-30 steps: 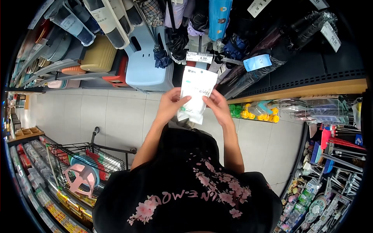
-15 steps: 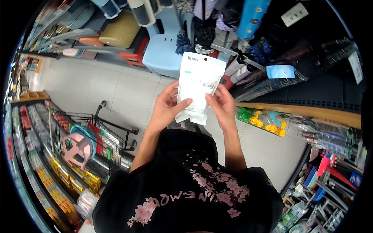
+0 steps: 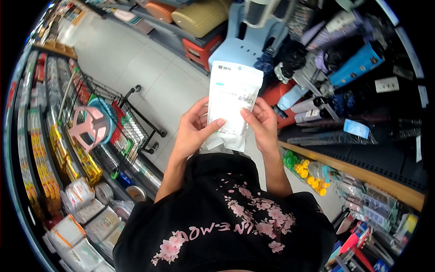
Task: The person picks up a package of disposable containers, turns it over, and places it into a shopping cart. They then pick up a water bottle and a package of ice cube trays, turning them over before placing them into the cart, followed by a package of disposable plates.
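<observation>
Between my two hands I hold a white plastic packet (image 3: 232, 102) upright in front of my chest. It has a hang hole at the top, a small green label and some fine print too small to read. My left hand (image 3: 197, 127) grips its lower left edge, thumb laid across the front. On the lower right edge, my right hand (image 3: 260, 122) pinches it with the thumb on the front. What is inside the packet is hidden.
A wire shopping cart (image 3: 131, 131) holding a pink slotted item (image 3: 88, 129) and a blue basin stands left, beside packaged-goods shelves (image 3: 45, 158). Ahead are a light-blue plastic chair (image 3: 238, 47) and folded umbrellas (image 3: 355, 65). Yellow- and green-capped bottles (image 3: 312, 177) sit at right.
My view has turned, so the cart, shelves and chair appear shifted and rotated. Both hands keep the same hold on the packet, which stays in nearly the same place before me.
</observation>
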A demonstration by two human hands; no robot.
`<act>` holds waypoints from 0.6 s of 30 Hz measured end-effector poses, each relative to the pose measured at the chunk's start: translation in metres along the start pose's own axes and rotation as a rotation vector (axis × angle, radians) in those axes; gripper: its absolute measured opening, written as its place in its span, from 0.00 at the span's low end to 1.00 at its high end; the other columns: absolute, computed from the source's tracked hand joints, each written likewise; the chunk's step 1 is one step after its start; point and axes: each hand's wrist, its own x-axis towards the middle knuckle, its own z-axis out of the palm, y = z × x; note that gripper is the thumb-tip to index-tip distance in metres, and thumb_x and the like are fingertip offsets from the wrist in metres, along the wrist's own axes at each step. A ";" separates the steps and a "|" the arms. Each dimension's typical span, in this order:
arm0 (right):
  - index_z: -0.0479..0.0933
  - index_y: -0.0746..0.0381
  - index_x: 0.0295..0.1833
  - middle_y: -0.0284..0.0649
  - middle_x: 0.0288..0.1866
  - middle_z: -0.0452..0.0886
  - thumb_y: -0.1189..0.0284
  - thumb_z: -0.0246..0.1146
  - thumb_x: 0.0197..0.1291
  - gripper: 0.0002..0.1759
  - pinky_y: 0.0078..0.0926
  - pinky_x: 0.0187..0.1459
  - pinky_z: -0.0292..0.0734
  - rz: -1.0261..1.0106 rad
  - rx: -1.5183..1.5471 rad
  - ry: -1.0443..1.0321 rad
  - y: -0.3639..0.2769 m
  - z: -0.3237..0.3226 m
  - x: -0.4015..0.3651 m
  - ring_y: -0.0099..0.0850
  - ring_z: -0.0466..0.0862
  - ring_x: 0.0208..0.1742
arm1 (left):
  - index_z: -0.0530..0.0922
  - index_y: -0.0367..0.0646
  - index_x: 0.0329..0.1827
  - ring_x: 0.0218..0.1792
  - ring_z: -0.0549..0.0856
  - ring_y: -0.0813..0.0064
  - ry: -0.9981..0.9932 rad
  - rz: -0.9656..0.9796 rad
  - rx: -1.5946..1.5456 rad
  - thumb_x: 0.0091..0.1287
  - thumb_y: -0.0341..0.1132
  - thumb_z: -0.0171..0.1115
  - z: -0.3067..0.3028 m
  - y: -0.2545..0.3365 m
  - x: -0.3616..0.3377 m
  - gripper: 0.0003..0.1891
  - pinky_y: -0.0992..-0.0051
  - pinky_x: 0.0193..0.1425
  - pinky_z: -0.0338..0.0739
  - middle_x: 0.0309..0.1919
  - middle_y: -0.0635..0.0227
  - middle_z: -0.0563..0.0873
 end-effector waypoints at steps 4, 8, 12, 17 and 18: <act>0.72 0.72 0.63 0.48 0.55 0.86 0.77 0.67 0.68 0.21 0.26 0.59 0.78 0.014 -0.037 -0.153 0.016 0.054 0.009 0.28 0.85 0.55 | 0.65 0.28 0.75 0.57 0.85 0.70 0.112 0.091 -0.042 0.68 0.23 0.69 -0.047 0.008 -0.034 0.33 0.74 0.60 0.82 0.58 0.54 0.85; 0.72 0.73 0.63 0.48 0.56 0.85 0.77 0.67 0.68 0.22 0.27 0.60 0.77 0.051 -0.040 -0.292 0.040 0.111 0.011 0.28 0.83 0.58 | 0.65 0.28 0.75 0.57 0.85 0.70 0.216 0.160 -0.055 0.68 0.23 0.69 -0.097 0.016 -0.074 0.33 0.73 0.60 0.82 0.58 0.54 0.85; 0.68 0.73 0.68 0.49 0.60 0.83 0.76 0.66 0.70 0.25 0.29 0.65 0.74 0.039 -0.082 -0.402 0.062 0.172 0.001 0.31 0.82 0.62 | 0.65 0.28 0.74 0.57 0.85 0.70 0.329 0.261 -0.081 0.67 0.23 0.70 -0.143 0.019 -0.113 0.33 0.73 0.60 0.82 0.58 0.53 0.84; 0.69 0.74 0.68 0.50 0.61 0.83 0.77 0.65 0.70 0.25 0.28 0.64 0.75 0.167 -0.128 -0.528 0.095 0.225 -0.014 0.31 0.82 0.61 | 0.66 0.28 0.74 0.56 0.86 0.71 0.456 0.309 -0.067 0.67 0.25 0.70 -0.192 0.018 -0.160 0.33 0.73 0.59 0.82 0.57 0.53 0.85; 0.69 0.74 0.68 0.50 0.61 0.83 0.77 0.65 0.70 0.25 0.28 0.63 0.76 0.180 -0.130 -0.529 0.101 0.236 -0.018 0.30 0.83 0.61 | 0.67 0.28 0.74 0.55 0.86 0.71 0.479 0.312 -0.059 0.67 0.26 0.70 -0.200 0.018 -0.169 0.33 0.74 0.58 0.82 0.56 0.53 0.85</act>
